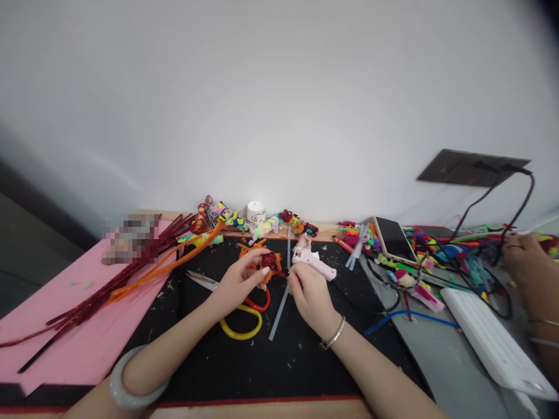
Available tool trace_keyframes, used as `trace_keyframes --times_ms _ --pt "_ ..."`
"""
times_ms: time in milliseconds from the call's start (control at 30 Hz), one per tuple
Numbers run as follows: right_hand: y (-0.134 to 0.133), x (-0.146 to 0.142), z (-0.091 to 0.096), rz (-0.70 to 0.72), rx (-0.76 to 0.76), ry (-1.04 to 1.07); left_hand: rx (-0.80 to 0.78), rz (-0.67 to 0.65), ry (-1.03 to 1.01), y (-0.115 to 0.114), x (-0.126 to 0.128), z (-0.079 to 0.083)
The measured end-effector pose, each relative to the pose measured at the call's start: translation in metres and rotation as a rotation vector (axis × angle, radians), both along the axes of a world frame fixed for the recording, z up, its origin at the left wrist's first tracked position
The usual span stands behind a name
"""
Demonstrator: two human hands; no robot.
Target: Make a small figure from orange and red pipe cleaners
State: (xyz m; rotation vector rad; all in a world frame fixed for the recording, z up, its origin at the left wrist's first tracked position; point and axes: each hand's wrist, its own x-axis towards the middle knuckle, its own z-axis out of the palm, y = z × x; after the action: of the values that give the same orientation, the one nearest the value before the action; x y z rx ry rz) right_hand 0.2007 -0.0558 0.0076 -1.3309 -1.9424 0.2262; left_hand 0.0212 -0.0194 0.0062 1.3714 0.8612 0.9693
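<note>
In the head view, my left hand (239, 280) is closed around a small dark-red and orange fuzzy pipe-cleaner figure (271, 261). Close beside it on the right, my right hand (309, 294) is pinched at a tiny dark piece by the figure; what its fingertips hold is too small to name. Under and beside my left hand lie scissors (241, 336) with yellow and red handles. A translucent glue stick (279, 314) rests on the black mat (305, 366) between my hands. Just beyond my right hand is a pale pink glue gun (321, 266).
Dark-red pipe cleaners (109, 291) and orange ones (161, 272) lie on pink sheet (52, 326) at left. Colourful figures and a white cup (255, 213) line the wall. At right are a phone (395, 240), power strip (493, 343), cables and another person's hand (524, 256).
</note>
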Motion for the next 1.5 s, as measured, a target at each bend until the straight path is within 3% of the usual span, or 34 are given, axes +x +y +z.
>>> trace_keyframes --times_ms 200,400,667,1100,1500 --pt "0.003 0.001 -0.004 -0.002 -0.034 0.057 -0.097 -0.129 -0.159 0.002 -0.001 -0.003" --pt "0.001 -0.002 -0.002 0.12 -0.079 0.106 -0.043 -0.087 -0.17 0.001 0.0 -0.01" --pt "0.001 -0.001 -0.003 0.161 -0.108 0.12 -0.038 -0.067 -0.139 0.0 0.001 -0.002" --pt "0.003 -0.001 -0.003 0.117 -0.192 0.234 -0.343 -0.194 -0.339 -0.005 -0.001 0.004" --pt "0.006 0.001 -0.008 0.168 -0.29 0.346 -0.437 -0.353 -0.399 -0.004 -0.008 -0.001"
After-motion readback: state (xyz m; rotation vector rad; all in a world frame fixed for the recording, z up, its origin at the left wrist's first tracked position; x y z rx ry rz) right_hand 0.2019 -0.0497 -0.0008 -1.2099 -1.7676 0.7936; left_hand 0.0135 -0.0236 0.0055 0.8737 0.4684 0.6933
